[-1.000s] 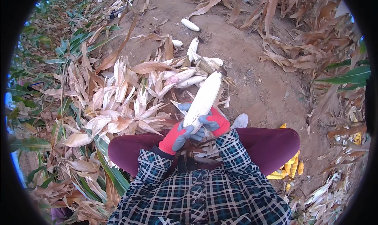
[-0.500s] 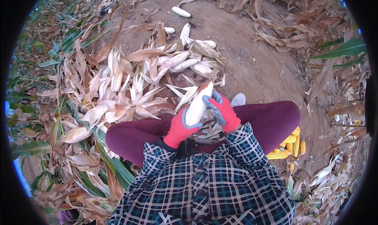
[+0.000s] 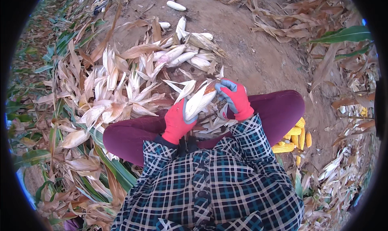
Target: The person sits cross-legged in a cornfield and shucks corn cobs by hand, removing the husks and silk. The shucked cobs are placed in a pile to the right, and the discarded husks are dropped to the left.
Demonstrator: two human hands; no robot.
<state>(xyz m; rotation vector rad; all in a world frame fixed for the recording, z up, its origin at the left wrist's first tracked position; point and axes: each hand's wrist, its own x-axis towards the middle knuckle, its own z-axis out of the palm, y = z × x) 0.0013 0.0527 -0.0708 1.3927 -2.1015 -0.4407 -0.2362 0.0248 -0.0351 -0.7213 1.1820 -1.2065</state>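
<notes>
An ear of corn [image 3: 199, 102] in pale husk is tilted up between my hands, over my crossed legs. Near its tip the husk is parted and some orange-yellow kernels show. My left hand [image 3: 179, 118], in a red and grey glove, wraps round the lower part of the ear. At the tip is my right hand [image 3: 236, 98], gloved the same way, with its fingers bent together against the husk. What those fingers pinch is partly hidden. Loose empty husks [image 3: 139, 91] lie just left of the ear, and shreds of husk lie beneath it.
Several unpeeled ears [image 3: 178, 55] are heaped on the soil ahead, and a single white ear [image 3: 176, 5] lies farther off. Peeled yellow cobs [image 3: 297, 139] are piled beside my right knee. Dry leaves and stalks [image 3: 323, 17] border the bare soil at the right.
The husk at the ear's tip has come apart and kernels now show. My right hand has moved slightly right, to the tip; my left hand has shifted left with the ear.
</notes>
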